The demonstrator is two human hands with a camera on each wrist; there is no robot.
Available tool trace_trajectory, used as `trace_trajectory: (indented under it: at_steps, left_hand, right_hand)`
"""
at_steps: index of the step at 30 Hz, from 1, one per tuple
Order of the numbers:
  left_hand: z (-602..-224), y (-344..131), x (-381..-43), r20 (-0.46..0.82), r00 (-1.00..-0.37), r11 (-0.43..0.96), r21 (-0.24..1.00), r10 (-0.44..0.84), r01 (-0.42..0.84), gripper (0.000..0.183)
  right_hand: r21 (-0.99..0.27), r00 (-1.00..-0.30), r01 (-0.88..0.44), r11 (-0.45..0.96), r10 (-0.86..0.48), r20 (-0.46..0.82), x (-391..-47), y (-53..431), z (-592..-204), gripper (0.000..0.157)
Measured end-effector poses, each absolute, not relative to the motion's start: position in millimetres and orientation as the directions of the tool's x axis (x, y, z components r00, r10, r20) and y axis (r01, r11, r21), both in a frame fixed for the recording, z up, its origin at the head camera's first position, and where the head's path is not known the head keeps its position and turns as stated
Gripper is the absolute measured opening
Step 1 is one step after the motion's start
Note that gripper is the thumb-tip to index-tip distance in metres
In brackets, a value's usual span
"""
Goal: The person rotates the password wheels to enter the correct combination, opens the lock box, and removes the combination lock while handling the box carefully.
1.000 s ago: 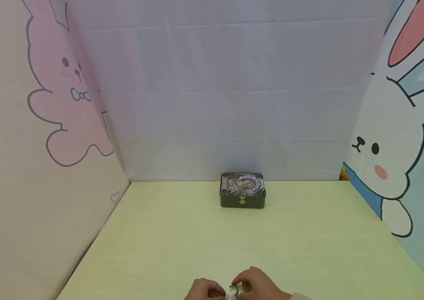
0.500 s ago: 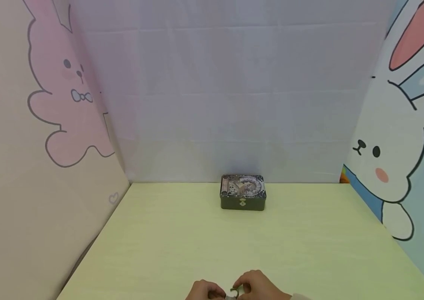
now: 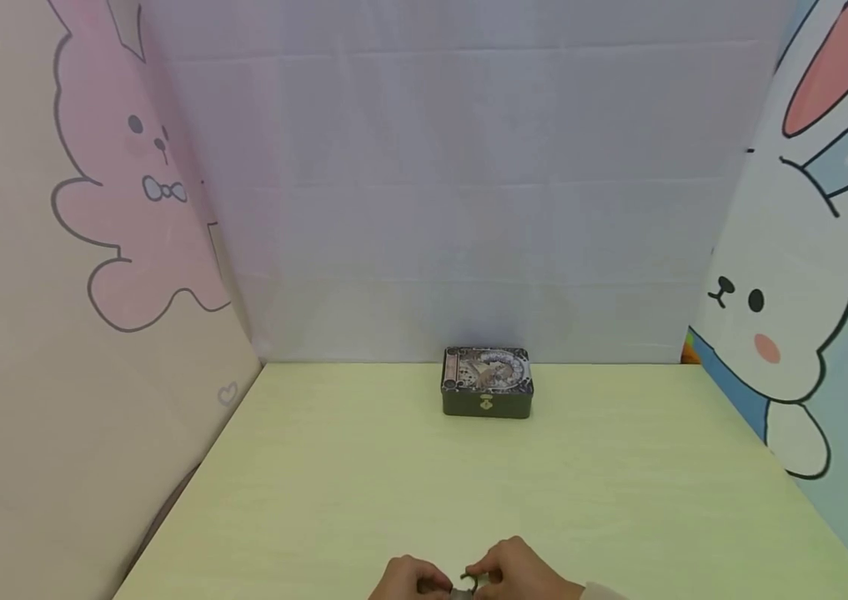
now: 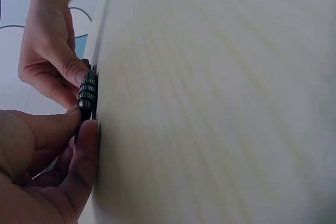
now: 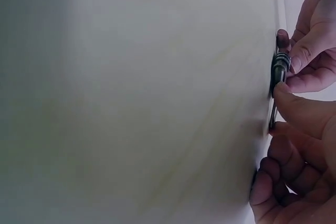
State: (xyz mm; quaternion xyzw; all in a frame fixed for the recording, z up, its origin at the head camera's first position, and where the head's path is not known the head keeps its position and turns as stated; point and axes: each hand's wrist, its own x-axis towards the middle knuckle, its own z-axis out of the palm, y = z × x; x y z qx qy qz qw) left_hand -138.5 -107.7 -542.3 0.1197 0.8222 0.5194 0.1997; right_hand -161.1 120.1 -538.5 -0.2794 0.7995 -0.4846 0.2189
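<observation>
A small combination padlock with number dials is held between both hands at the front of the table. My left hand pinches the lock's body between thumb and finger. On the other side, my right hand pinches the curved shackle with thumb and forefinger. The shackle shows as a hook above the grey body, which is cut off by the lower edge of the head view. In the right wrist view the dials lie near the left fingertips. Fingers hide part of the lock.
A dark tin box with a patterned lid and a gold clasp stands at the back of the pale yellow table. Upright panels with rabbit drawings border the sides, and a whitish cloth hangs behind.
The padlock's body looked whitish a second ago and looks grey now, so its tilt or lighting has shifted slightly. Both hands stay almost in place, and the tin box has not moved.
</observation>
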Motion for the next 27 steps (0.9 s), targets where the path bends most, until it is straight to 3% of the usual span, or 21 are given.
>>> trace_trajectory:
  at_steps: [7,17,23,27]
  left_hand:
    - [-542,-109,-140,-0.175,-0.888,0.432,0.901,0.425,0.029,0.007]
    - [-542,-119,-147,-0.218,-0.866,0.386,0.922,0.450,-0.031,0.004]
    - [-532,-133,-160,-0.195,-0.853,0.404,0.915,0.484,0.020,0.008]
    - [-525,-145,-172,-0.159,-0.840,0.466,0.876,0.518,0.122,0.012]
  right_hand:
    - [-0.894,-0.730,-0.279,0.350,-0.682,-0.039,-162,119,-538,0.024]
    - [-0.896,-0.692,-0.279,0.345,-0.719,-0.061,-170,125,-534,0.023]
    - [-0.906,-0.556,-0.291,0.307,-0.825,-0.101,-184,144,-531,0.023]
    - [-0.908,-0.467,-0.273,0.316,-0.869,-0.162,-191,161,-525,0.029]
